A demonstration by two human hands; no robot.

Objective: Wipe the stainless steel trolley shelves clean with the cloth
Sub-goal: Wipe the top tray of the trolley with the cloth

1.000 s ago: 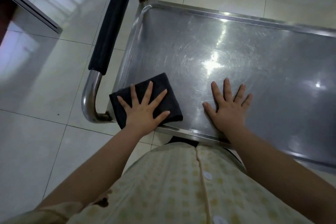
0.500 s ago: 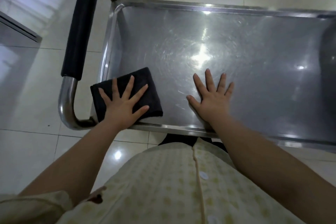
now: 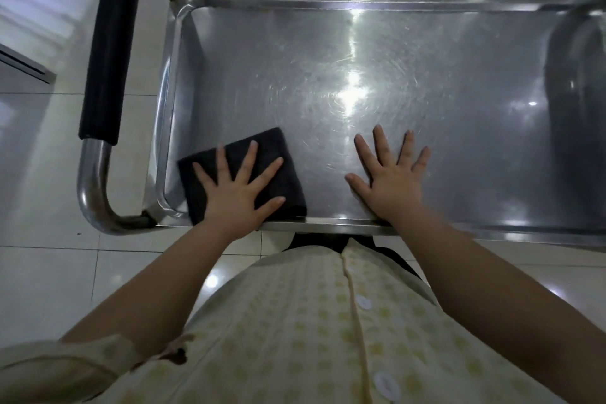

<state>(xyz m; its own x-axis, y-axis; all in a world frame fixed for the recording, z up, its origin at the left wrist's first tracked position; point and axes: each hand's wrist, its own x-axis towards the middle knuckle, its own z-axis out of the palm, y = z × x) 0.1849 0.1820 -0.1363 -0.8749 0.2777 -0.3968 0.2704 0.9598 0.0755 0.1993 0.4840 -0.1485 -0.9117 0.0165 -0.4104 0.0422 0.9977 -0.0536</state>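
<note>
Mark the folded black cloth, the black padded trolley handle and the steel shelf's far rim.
Folded black cloth [image 3: 273, 143]: head view, bare far corner.
Black padded trolley handle [image 3: 111, 43]: head view, middle of the grip.
Stainless steel trolley shelf [image 3: 328, 5]: head view, far rim.

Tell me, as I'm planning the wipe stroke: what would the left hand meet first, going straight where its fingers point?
Only bare shelf lies ahead of the left hand; likely the far rim comes first.

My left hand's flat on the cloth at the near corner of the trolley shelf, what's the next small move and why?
Probably push the cloth with the left hand away from you toward the far side. It sits in the shelf corner nearest you, the steel ahead is bare, and the right hand rests beside it, blocking a sideways sweep.
</note>
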